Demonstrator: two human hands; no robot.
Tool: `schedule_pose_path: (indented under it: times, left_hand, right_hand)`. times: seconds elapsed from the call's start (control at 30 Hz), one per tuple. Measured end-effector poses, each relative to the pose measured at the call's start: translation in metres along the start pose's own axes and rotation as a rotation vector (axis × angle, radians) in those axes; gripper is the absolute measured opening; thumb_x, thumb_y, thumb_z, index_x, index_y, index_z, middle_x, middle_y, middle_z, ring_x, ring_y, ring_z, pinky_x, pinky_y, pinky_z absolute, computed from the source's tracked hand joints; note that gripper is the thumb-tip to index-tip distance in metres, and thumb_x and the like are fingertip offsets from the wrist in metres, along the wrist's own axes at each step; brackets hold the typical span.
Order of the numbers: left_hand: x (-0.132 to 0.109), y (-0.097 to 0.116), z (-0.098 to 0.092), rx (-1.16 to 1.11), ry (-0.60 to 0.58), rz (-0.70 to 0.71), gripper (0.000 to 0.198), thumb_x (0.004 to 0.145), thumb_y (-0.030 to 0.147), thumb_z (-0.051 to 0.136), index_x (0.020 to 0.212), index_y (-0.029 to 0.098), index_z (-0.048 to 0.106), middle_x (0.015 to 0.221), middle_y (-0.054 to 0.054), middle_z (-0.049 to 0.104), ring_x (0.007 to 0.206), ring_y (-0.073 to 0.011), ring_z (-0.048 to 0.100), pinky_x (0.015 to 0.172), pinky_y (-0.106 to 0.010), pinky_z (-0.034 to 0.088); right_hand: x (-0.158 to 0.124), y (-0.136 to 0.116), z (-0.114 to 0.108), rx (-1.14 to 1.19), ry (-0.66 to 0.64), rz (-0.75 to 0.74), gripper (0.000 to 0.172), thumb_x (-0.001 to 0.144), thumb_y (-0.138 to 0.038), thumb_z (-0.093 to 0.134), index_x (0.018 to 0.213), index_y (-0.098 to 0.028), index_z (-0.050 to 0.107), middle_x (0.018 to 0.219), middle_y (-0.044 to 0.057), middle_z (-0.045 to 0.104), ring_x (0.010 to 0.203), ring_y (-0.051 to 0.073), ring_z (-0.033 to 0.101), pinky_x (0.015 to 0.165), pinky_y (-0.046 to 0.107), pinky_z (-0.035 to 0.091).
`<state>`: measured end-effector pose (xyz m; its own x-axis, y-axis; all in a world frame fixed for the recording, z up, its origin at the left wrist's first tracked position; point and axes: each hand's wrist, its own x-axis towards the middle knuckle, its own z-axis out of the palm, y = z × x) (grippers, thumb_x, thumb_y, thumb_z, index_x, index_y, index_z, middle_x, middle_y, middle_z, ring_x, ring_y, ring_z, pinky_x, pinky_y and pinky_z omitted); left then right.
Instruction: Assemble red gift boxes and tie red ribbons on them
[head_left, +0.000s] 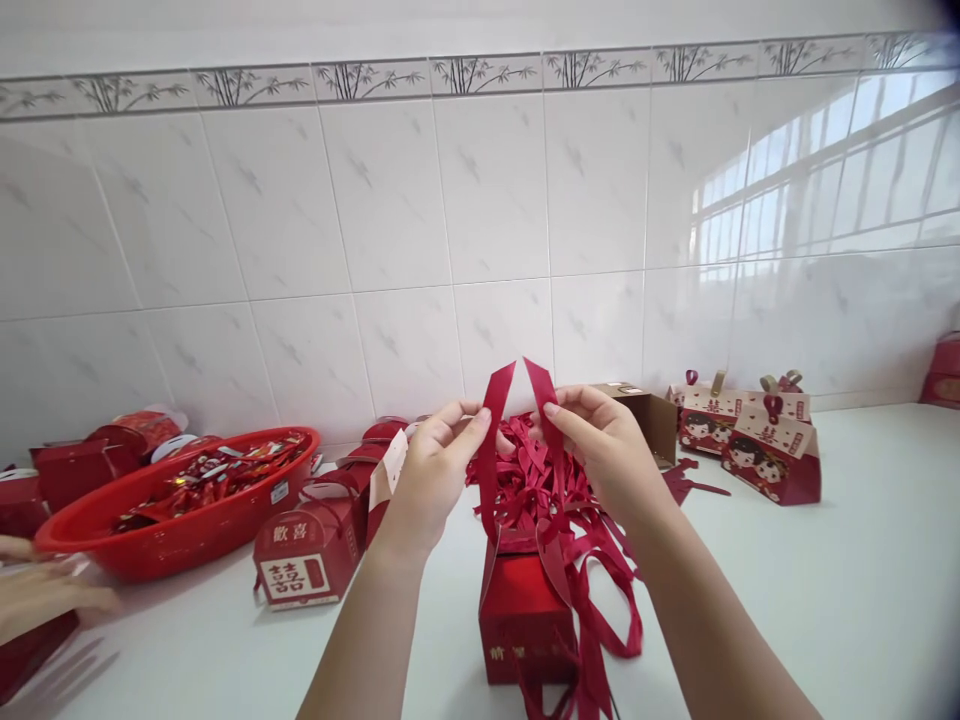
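A small red gift box (525, 605) stands upright before me, gold characters along its lower side. A red ribbon (488, 475) runs from the top of the box, and its two ends rise side by side. My left hand (441, 455) pinches one end between thumb and fingers. The other end is pinched in my right hand (596, 430), level with the left. The cut tips lean toward each other with a small gap. Behind the box lies a heap of loose red ribbons (529, 470), partly hidden by my hands.
At left, a red plastic basin (180, 540) holds shiny red packets. Red gift boxes (307, 550) stand beside it. Another person's hand (52, 590), blurred, is at the left edge. An open cardboard box (652, 425) and printed gift boxes (776, 460) stand right, before the tiled wall (397, 200).
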<state>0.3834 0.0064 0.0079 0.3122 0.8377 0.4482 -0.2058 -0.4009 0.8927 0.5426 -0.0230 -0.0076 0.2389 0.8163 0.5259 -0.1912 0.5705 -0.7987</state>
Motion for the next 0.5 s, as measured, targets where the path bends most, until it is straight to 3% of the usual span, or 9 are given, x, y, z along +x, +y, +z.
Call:
schedule_pose_path:
  times: [0.17, 0.37, 0.5]
  left_hand:
    - [-0.004, 0.001, 0.008, 0.097, -0.042, 0.052, 0.022, 0.078, 0.033, 0.07, 0.091, 0.019, 0.061, 0.072, 0.0, 0.072, 0.073, -0.0152, 0.068, 0.075, -0.026, 0.052]
    - [-0.005, 0.003, 0.01, 0.141, -0.044, 0.03, 0.016, 0.077, 0.03, 0.07, 0.084, 0.019, 0.061, 0.069, 0.0, 0.071, 0.067, -0.0148, 0.066, 0.067, -0.025, 0.051]
    - [-0.004, 0.004, 0.011, 0.183, -0.043, 0.049, 0.02, 0.074, 0.034, 0.071, 0.08, 0.018, 0.06, 0.067, -0.001, 0.071, 0.064, -0.0146, 0.065, 0.064, -0.024, 0.049]
  right_hand:
    - [-0.002, -0.002, 0.008, -0.119, -0.064, 0.092, 0.016, 0.073, -0.029, 0.069, 0.076, -0.017, 0.059, 0.056, -0.005, 0.057, 0.043, 0.006, 0.046, 0.042, 0.019, 0.035]
    - [-0.006, -0.003, 0.013, -0.037, -0.165, 0.059, 0.009, 0.073, -0.02, 0.062, 0.082, -0.017, 0.065, 0.066, -0.002, 0.064, 0.056, 0.009, 0.056, 0.053, 0.022, 0.044]
    - [-0.009, -0.005, 0.013, -0.049, -0.188, -0.008, 0.009, 0.075, -0.024, 0.065, 0.082, -0.018, 0.066, 0.069, -0.001, 0.065, 0.067, 0.012, 0.061, 0.06, 0.023, 0.048]
